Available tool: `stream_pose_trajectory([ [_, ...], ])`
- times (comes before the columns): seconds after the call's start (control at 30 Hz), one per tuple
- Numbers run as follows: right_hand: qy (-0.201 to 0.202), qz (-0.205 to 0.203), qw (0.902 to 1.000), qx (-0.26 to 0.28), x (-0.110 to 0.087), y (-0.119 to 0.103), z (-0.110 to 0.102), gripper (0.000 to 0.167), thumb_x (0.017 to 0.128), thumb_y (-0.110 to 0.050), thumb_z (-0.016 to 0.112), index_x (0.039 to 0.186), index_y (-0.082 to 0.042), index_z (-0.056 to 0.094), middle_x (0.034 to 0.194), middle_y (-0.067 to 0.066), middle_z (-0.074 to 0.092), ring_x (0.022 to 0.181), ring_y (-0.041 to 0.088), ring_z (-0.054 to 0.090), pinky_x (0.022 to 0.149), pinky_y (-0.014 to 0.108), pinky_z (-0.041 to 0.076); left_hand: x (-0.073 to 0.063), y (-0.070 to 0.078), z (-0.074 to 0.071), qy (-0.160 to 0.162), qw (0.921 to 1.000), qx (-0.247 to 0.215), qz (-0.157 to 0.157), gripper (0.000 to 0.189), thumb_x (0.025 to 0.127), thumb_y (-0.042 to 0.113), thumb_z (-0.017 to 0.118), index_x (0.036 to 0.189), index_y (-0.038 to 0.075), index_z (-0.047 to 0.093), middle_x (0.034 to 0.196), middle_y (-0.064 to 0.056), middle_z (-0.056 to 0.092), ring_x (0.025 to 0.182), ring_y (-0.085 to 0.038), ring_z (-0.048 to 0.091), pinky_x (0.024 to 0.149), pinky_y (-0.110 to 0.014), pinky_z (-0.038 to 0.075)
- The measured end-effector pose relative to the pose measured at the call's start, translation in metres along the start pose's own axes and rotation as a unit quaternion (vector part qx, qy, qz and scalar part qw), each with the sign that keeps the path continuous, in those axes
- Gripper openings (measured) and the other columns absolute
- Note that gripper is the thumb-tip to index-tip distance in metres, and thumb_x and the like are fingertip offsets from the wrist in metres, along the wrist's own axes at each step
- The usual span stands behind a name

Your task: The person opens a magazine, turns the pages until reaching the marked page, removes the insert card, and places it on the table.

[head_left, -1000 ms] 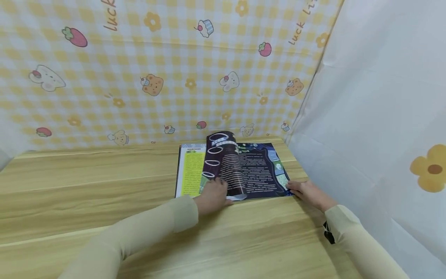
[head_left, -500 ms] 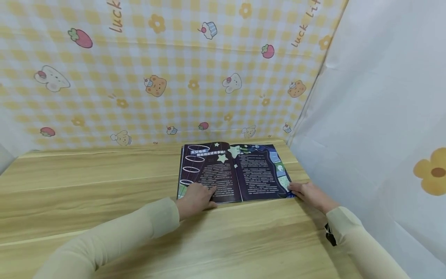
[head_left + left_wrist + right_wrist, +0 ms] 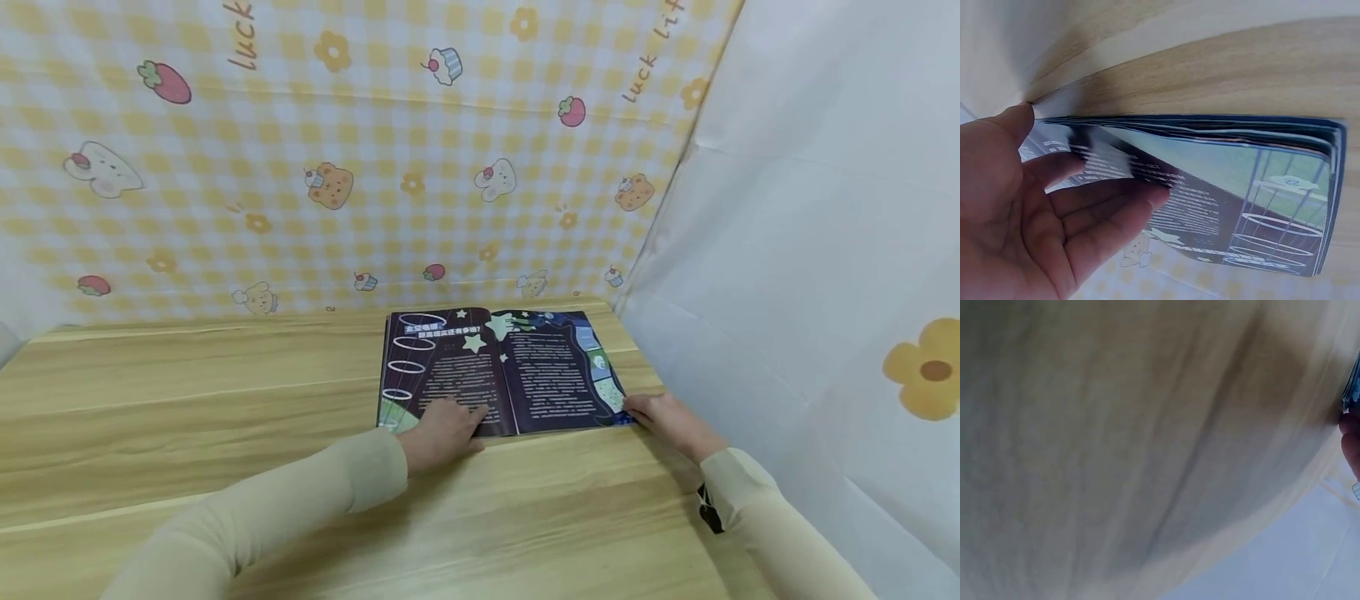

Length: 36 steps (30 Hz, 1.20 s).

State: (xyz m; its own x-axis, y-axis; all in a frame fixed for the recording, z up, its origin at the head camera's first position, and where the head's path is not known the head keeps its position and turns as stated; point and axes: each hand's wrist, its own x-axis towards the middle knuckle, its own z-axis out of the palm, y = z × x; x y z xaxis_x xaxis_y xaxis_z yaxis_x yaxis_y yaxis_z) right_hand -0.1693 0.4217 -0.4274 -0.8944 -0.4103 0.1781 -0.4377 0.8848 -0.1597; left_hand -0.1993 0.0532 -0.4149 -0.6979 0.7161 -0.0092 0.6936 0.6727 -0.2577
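A magazine (image 3: 551, 375) lies spread on the wooden table, showing dark purple pages with white text, pale stars and ring drawings. My left hand (image 3: 444, 429) is over the lower part of its left page. In the left wrist view, the loosely bent fingers of the left hand (image 3: 1054, 212) touch or hover just above that page (image 3: 1210, 206), and the thumb is by the bottom edge. At the lower right corner, my right hand (image 3: 670, 423) pinches the magazine's edge. Only the fingertips of the right hand (image 3: 1350, 440) and a sliver of the magazine (image 3: 1354, 387) show in the right wrist view.
The wooden table (image 3: 187, 400) stretches left and toward me. Behind the magazine hangs a yellow checked cloth (image 3: 405, 125) with cartoon prints. A white sheet (image 3: 810, 233) with an orange flower stands close on the right. A black tag (image 3: 709, 510) hangs by the right sleeve.
The left hand carried a curling page over to the left, and it now lies flat, covering the yellow page. Since then the left hand has slid slightly right. The right hand stays at the corner.
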Motion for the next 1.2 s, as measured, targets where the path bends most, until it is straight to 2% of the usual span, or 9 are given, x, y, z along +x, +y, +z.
stream_pose_trajectory([
  [0.2,0.043,0.011,0.999,0.006,-0.003,0.002,0.004,0.013,0.082,0.005,0.063,0.089,-0.004,0.069,0.086,0.007,0.071,0.081,0.026,0.068,0.073,0.037,0.055,0.005,0.001,-0.002,-0.024,0.9996,-0.013,0.002,0.06,0.087,0.059,0.053,0.128,0.015,0.058,0.112,-0.011,0.064,0.087,-0.022,0.066,0.06,-0.032,0.055],
  [0.33,0.07,0.012,0.9975,0.004,-0.002,0.001,0.002,0.012,0.082,0.004,0.064,0.088,-0.005,0.069,0.085,0.006,0.071,0.08,0.025,0.067,0.072,0.037,0.055,0.013,0.001,-0.002,0.011,0.9984,-0.054,0.014,0.05,0.087,0.054,0.057,0.092,0.007,0.07,0.084,-0.006,0.068,0.067,-0.018,0.064,0.054,-0.031,0.053],
  [0.4,0.084,0.01,0.9964,0.002,-0.002,0.0,0.0,0.012,0.082,0.005,0.065,0.088,-0.005,0.069,0.086,0.006,0.071,0.08,0.026,0.067,0.072,0.037,0.055,0.019,0.0,-0.002,0.045,0.9965,-0.069,0.016,0.044,0.086,0.05,0.06,0.072,0.009,0.067,0.066,-0.003,0.063,0.055,-0.017,0.059,0.047,-0.03,0.049],
  [0.47,0.095,0.012,0.9954,-0.001,-0.001,0.0,-0.001,0.014,0.081,0.006,0.065,0.088,-0.006,0.068,0.087,0.007,0.071,0.082,0.026,0.067,0.072,0.038,0.055,0.023,0.001,-0.003,0.062,0.9939,-0.091,0.012,0.042,0.086,0.046,0.063,0.063,0.01,0.063,0.059,-0.001,0.06,0.05,-0.016,0.056,0.045,-0.029,0.047],
  [0.63,0.121,0.001,0.9926,-0.012,-0.001,0.001,0.0,0.014,0.081,0.006,0.066,0.088,-0.005,0.068,0.087,0.006,0.071,0.08,0.026,0.068,0.07,0.037,0.055,0.032,0.01,-0.009,0.067,0.9929,-0.098,0.009,0.033,0.087,0.04,0.064,0.072,0.01,0.065,0.067,-0.001,0.064,0.059,-0.015,0.06,0.053,-0.029,0.05],
  [0.77,0.132,-0.003,0.9911,-0.016,-0.002,0.002,0.001,0.013,0.081,0.005,0.066,0.088,-0.006,0.068,0.087,0.006,0.071,0.08,0.025,0.068,0.069,0.037,0.055,0.04,0.022,-0.012,0.065,0.993,-0.094,0.031,0.036,0.09,0.04,0.06,0.098,0.005,0.068,0.087,-0.005,0.069,0.078,-0.018,0.065,0.066,-0.03,0.054],
  [0.9,0.132,0.005,0.991,-0.022,-0.001,0.001,0.0,0.012,0.082,0.002,0.067,0.089,-0.008,0.068,0.088,0.005,0.071,0.081,0.024,0.068,0.07,0.038,0.055,0.05,0.039,-0.014,0.033,0.9925,-0.106,0.05,0.046,0.092,0.042,0.056,0.119,0.005,0.062,0.103,-0.006,0.068,0.092,-0.019,0.065,0.075,-0.032,0.055],
  [1.03,0.133,0.001,0.9908,-0.023,-0.002,0.001,0.0,0.012,0.082,0.002,0.067,0.09,-0.007,0.068,0.088,0.006,0.071,0.08,0.025,0.068,0.07,0.039,0.055,0.062,0.056,-0.01,0.008,0.9946,-0.095,0.04,0.048,0.093,0.044,0.054,0.123,0.007,0.061,0.113,-0.008,0.065,0.101,-0.019,0.064,0.074,-0.031,0.056],
  [1.2,0.146,-0.012,0.989,-0.025,-0.004,0.0,-0.001,0.012,0.08,0.004,0.067,0.089,-0.005,0.068,0.086,0.007,0.071,0.077,0.025,0.068,0.068,0.038,0.055,0.078,0.073,-0.009,0.003,0.9955,-0.093,0.015,0.048,0.092,0.043,0.055,0.126,0.009,0.059,0.125,-0.01,0.059,0.114,-0.022,0.058,0.078,-0.033,0.056],
])
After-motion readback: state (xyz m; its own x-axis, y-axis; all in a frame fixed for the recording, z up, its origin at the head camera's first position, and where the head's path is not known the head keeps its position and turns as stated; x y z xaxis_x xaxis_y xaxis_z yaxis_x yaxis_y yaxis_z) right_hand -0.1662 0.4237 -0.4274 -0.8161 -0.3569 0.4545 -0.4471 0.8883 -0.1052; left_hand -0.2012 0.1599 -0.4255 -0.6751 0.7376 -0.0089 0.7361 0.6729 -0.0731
